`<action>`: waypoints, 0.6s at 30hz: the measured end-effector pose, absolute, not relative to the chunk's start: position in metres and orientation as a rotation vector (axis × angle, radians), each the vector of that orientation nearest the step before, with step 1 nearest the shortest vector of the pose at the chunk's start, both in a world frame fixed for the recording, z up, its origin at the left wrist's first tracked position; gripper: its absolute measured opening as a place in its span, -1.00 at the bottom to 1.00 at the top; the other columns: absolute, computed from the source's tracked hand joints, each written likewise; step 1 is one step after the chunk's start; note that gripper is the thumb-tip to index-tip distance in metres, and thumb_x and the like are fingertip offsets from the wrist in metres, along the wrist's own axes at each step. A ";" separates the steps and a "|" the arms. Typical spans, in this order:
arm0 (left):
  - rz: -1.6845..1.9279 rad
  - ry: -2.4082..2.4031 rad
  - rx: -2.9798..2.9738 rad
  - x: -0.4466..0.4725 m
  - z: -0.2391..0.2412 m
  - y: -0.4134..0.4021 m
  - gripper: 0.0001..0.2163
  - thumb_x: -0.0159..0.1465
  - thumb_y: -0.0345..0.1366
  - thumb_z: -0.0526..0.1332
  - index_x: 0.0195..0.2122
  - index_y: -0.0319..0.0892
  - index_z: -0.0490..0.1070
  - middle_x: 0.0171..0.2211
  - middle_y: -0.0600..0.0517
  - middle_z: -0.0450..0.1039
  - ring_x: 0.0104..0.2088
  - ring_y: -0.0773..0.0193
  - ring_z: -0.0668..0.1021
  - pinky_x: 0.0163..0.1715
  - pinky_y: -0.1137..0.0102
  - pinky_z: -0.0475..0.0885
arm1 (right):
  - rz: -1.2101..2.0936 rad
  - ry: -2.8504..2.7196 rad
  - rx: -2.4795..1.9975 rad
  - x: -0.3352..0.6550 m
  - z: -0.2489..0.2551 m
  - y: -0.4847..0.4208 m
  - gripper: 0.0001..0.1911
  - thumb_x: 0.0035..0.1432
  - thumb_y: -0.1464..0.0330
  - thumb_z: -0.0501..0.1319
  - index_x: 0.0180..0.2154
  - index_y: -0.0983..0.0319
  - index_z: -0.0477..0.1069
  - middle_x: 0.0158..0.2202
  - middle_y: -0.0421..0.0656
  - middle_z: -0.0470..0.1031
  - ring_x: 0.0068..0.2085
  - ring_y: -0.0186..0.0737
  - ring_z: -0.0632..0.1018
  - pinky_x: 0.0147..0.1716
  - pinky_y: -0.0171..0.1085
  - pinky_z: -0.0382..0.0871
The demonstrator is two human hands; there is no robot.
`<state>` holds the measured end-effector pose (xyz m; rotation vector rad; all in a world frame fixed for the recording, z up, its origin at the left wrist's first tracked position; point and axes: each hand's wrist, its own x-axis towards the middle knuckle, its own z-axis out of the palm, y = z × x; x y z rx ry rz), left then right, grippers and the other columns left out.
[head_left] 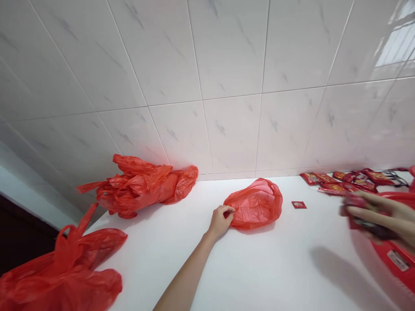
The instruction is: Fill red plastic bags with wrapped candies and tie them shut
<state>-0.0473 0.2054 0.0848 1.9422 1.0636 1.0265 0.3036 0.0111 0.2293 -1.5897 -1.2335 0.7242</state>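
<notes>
The left hand (221, 220) is closed in a pinch on the near rim of a thin, translucent red plastic bag (257, 203). Its fingers curl over the film, and the arm is stretched out across the white countertop (259, 276). The bag lies on its side close to the tiled wall (227, 65), puffed up, with its mouth turned toward that hand.

The right hand (385, 216) is well to the right of the bag and smeared by motion. Its fingers are long and only loosely bent around a small stack of red foil packets (353, 201) (how many, the blur hides). It hangs over a round red plastic basin (394, 255) at the edge of view.

Just right of the bag a single flat red sachet (298, 204) lies alone. Farther right, along the foot of the wall, is a scatter of loose red packets (343, 181). Well left of the bag, against the wall, sits a crumpled heap of red plastic bags (142, 183). Farther left again and nearer the camera is a knotted red bag (65, 268).

This looks like a bagging step, with the mouth held ready while a handful waits at the basin. The next move calls for the left hand to lift and spread the limp rim so the opening gapes, and for the right to bring the stack across level, without fanning it loose
</notes>
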 end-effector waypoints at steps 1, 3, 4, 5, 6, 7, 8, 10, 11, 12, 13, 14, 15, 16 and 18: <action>1.011 1.036 1.949 -0.047 0.086 0.205 -0.70 0.07 -0.62 0.16 -0.31 -0.16 0.60 -0.29 0.01 0.63 -0.26 0.24 0.63 -0.13 0.29 0.55 | 0.860 -1.215 -1.594 0.292 0.229 0.023 -0.48 -0.02 -0.18 0.36 -0.32 0.11 0.54 -0.49 0.01 0.54 -0.60 -0.31 0.46 -0.68 -0.29 0.21; 0.976 0.976 1.966 -0.048 0.088 0.202 -0.65 0.04 -0.65 0.13 -0.30 -0.17 0.60 -0.31 0.02 0.63 -0.28 0.26 0.63 -0.16 0.33 0.56 | 1.059 -1.236 -1.525 0.263 0.228 0.047 -0.46 0.04 -0.20 0.30 -0.34 0.16 0.48 -0.52 -0.06 0.51 -0.61 -0.33 0.42 -0.68 -0.33 0.17; 0.960 0.948 1.975 -0.047 0.089 0.201 -0.64 0.03 -0.66 0.12 -0.29 -0.17 0.60 -0.32 0.02 0.63 -0.29 0.27 0.63 -0.17 0.34 0.56 | 1.125 -1.286 -1.483 0.249 0.226 0.058 -0.45 0.02 -0.19 0.30 -0.37 0.17 0.43 -0.53 -0.12 0.48 -0.60 -0.33 0.41 -0.68 -0.34 0.17; 0.947 0.925 1.984 -0.047 0.090 0.200 -0.64 0.02 -0.66 0.12 -0.29 -0.16 0.60 -0.33 0.03 0.63 -0.28 0.26 0.64 -0.17 0.34 0.55 | 1.155 -1.323 -1.451 0.235 0.224 0.069 -0.45 0.03 -0.19 0.28 -0.39 0.18 0.39 -0.51 -0.14 0.49 -0.59 -0.33 0.42 -0.68 -0.35 0.17; 0.938 0.907 1.992 -0.047 0.091 0.198 -0.63 0.02 -0.65 0.13 -0.29 -0.16 0.60 -0.33 0.03 0.63 -0.28 0.26 0.64 -0.16 0.34 0.55 | 1.168 -1.364 -1.456 0.224 0.221 0.079 -0.45 0.07 -0.18 0.25 -0.38 0.19 0.38 -0.48 -0.15 0.50 -0.57 -0.32 0.44 -0.67 -0.36 0.19; 0.932 0.894 1.999 -0.047 0.092 0.198 -0.64 0.02 -0.65 0.13 -0.30 -0.15 0.60 -0.34 0.03 0.63 -0.27 0.26 0.64 -0.15 0.33 0.55 | 1.129 -1.414 -1.487 0.215 0.217 0.088 -0.48 0.11 -0.15 0.22 -0.33 0.19 0.40 -0.49 -0.16 0.50 -0.55 -0.30 0.45 -0.65 -0.37 0.20; 0.928 0.886 2.004 -0.047 0.093 0.197 -0.64 0.02 -0.65 0.13 -0.30 -0.15 0.60 -0.34 0.03 0.63 -0.27 0.25 0.64 -0.15 0.33 0.55 | 1.068 -1.461 -1.521 0.207 0.214 0.096 -0.52 0.15 -0.12 0.19 -0.31 0.19 0.41 -0.52 -0.18 0.48 -0.55 -0.29 0.46 -0.65 -0.36 0.21; 0.928 0.881 2.009 -0.047 0.093 0.197 -0.65 0.03 -0.64 0.13 -0.30 -0.15 0.59 -0.35 0.03 0.63 -0.28 0.25 0.64 -0.15 0.32 0.55 | 0.932 -1.545 -1.596 0.198 0.206 0.109 -0.61 0.20 -0.02 0.15 -0.36 0.18 0.40 -0.56 -0.20 0.46 -0.55 -0.26 0.46 -0.61 -0.33 0.26; 0.929 0.882 2.010 -0.047 0.093 0.197 -0.66 0.03 -0.64 0.13 -0.30 -0.15 0.59 -0.34 0.03 0.63 -0.29 0.25 0.64 -0.16 0.32 0.56 | 0.841 -1.591 -1.637 0.194 0.202 0.114 -0.65 0.22 0.04 0.14 -0.40 0.17 0.38 -0.58 -0.20 0.44 -0.55 -0.25 0.46 -0.59 -0.31 0.27; 0.930 0.883 2.010 -0.046 0.093 0.197 -0.66 0.04 -0.63 0.14 -0.29 -0.15 0.59 -0.33 0.02 0.63 -0.29 0.26 0.64 -0.17 0.33 0.56 | 0.761 -1.633 -1.670 0.192 0.200 0.118 -0.67 0.23 0.09 0.12 -0.44 0.17 0.36 -0.58 -0.21 0.44 -0.55 -0.24 0.46 -0.56 -0.29 0.29; 0.931 0.884 2.011 -0.046 0.092 0.198 -0.67 0.04 -0.63 0.14 -0.29 -0.16 0.59 -0.32 0.02 0.63 -0.29 0.26 0.64 -0.18 0.33 0.56 | 0.704 -1.665 -1.696 0.190 0.199 0.121 -0.69 0.24 0.12 0.11 -0.45 0.16 0.35 -0.58 -0.21 0.43 -0.56 -0.24 0.46 -0.53 -0.28 0.29; 0.932 0.885 2.012 -0.046 0.092 0.198 -0.67 0.05 -0.62 0.14 -0.29 -0.16 0.59 -0.31 0.02 0.64 -0.29 0.26 0.64 -0.19 0.34 0.56 | 0.682 -1.688 -1.709 0.188 0.198 0.123 -0.70 0.26 0.14 0.09 -0.45 0.16 0.34 -0.57 -0.22 0.43 -0.57 -0.25 0.46 -0.52 -0.27 0.30; 0.933 0.885 2.013 -0.046 0.091 0.199 -0.67 0.05 -0.62 0.14 -0.29 -0.16 0.59 -0.32 0.02 0.64 -0.30 0.26 0.64 -0.19 0.34 0.56 | 0.693 -1.698 -1.712 0.186 0.198 0.124 -0.70 0.27 0.15 0.08 -0.43 0.16 0.34 -0.55 -0.23 0.43 -0.59 -0.27 0.46 -0.52 -0.27 0.30; 0.934 0.886 2.016 -0.045 0.091 0.199 -0.68 0.05 -0.62 0.14 -0.28 -0.16 0.59 -0.33 0.02 0.63 -0.30 0.26 0.64 -0.18 0.34 0.56 | 0.724 -1.701 -1.705 0.184 0.199 0.125 -0.71 0.28 0.15 0.07 -0.40 0.16 0.35 -0.53 -0.23 0.44 -0.60 -0.28 0.45 -0.53 -0.27 0.30; 0.939 0.887 2.022 -0.045 0.090 0.199 -0.68 0.06 -0.62 0.14 -0.29 -0.16 0.59 -0.34 0.03 0.63 -0.30 0.27 0.64 -0.18 0.34 0.56 | 0.785 -1.697 -1.684 0.181 0.201 0.125 -0.73 0.29 0.15 0.07 -0.35 0.17 0.36 -0.49 -0.24 0.46 -0.62 -0.31 0.46 -0.54 -0.28 0.31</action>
